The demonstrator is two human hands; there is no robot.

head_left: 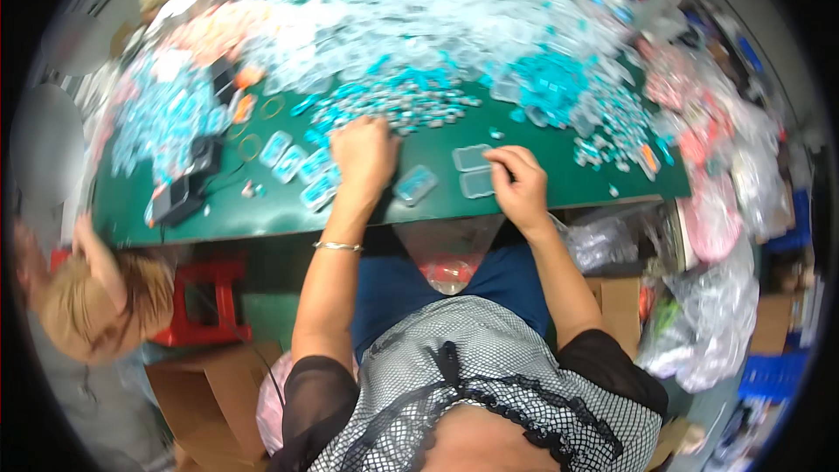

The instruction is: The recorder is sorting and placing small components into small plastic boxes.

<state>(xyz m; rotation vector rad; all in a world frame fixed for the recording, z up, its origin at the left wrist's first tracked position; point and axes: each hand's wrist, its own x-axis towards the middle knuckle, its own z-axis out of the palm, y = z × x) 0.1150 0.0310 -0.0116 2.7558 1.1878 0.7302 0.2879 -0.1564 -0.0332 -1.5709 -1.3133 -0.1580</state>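
Clear plastic case (477,183), open beside the curled right hand (522,185)
Probably light, stiff; best held by its rim. Left hand (364,153) bunched; cannot tell whether either pinches anything.

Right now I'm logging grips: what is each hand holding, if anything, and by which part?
Right hand: at the right edge of the open case, near its fold; whether it grips cannot be told. Left hand: at the small pieces, any hold hidden.

Cardboard boxes (188,402) near a green worktable (428,147) heaped with clear plastic cases (419,22) show a workshop.
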